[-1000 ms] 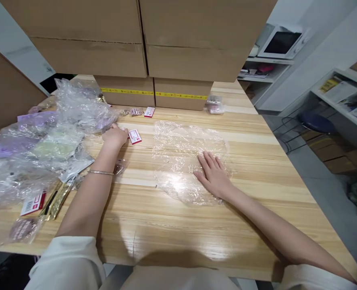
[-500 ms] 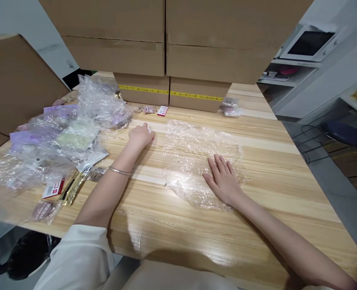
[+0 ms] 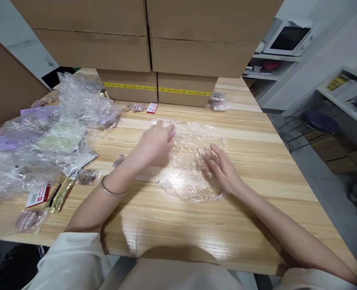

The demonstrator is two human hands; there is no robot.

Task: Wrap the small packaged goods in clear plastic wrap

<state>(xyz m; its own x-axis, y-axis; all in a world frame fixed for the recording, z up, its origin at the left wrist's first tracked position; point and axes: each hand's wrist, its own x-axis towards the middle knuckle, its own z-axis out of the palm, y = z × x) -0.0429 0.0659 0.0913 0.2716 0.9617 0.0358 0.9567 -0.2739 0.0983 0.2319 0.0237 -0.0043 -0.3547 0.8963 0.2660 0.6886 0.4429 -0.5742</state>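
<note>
A crinkled sheet of clear plastic [image 3: 184,187] lies spread on the wooden table in front of me. My left hand [image 3: 156,143], blurred, is over the sheet's left part with its fingers curled. A small pale thing shows at its fingertips, too smeared to name. Over the sheet's right side, my right hand [image 3: 225,169] has its fingers stretched out and somewhat raised, holding nothing. Beside my left forearm is a small clear packet [image 3: 118,160], partly hidden by the arm.
Clear and purple plastic packaging [image 3: 60,121] is heaped at the left. In front of it lie a gold sachet [image 3: 62,191], a red-white card [image 3: 38,196] and small packets. Cardboard boxes [image 3: 130,90] stand at the back, with another red-white card [image 3: 152,108] and a wrapped packet [image 3: 218,101] near them.
My left hand has moved right, from beside the sheet to over it. My right hand has lifted from lying flat. The whole view has shifted, so the table's things appear farther left.
</note>
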